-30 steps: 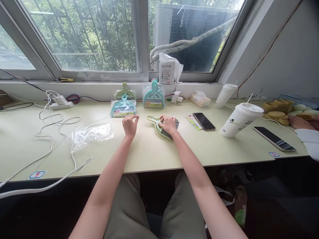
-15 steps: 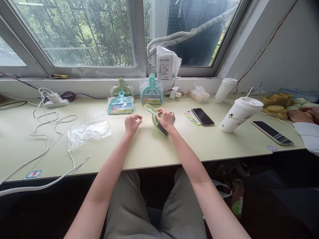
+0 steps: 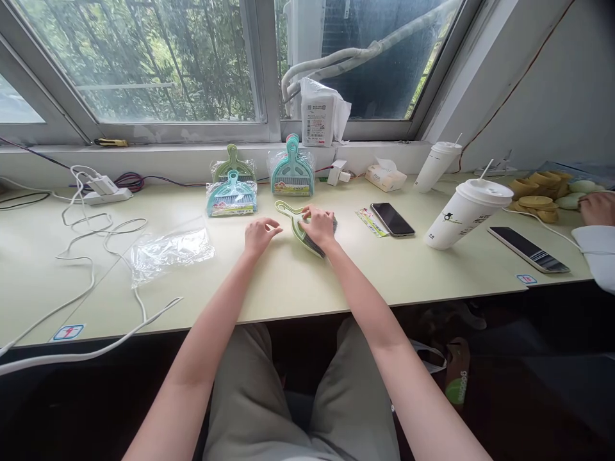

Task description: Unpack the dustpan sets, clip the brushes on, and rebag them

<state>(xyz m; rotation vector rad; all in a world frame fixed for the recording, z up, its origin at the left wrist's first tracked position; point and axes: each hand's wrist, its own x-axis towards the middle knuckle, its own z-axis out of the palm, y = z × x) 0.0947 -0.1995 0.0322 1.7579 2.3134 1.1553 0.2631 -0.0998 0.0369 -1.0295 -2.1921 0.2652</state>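
Note:
A small green dustpan and brush set (image 3: 298, 232) lies on the table in front of me, its looped handle pointing to the far left and its dark bristles to the near right. My right hand (image 3: 318, 225) is closed over its middle and covers part of it. Just left of the handle, my left hand (image 3: 262, 235) rests by the tabletop, holding nothing, with its fingers loosely apart. Behind it stand a wrapped blue dustpan and brush set (image 3: 232, 197), a wrapped green set (image 3: 233, 163) and wrapped teal sets (image 3: 292, 173).
Crumpled clear plastic (image 3: 173, 253) and white cables (image 3: 91, 262) lie on the left. To the right are a phone (image 3: 393, 219) on a printed card, a tissue pack (image 3: 385, 175), cups (image 3: 464, 214) and another phone (image 3: 528, 250). Another person's hand (image 3: 597, 208) is at far right.
My left hand has shifted slightly right, its fingers now straighter and nearer the green set. My right hand stays on it. The other person's hand has moved right, and the view tilts slightly.

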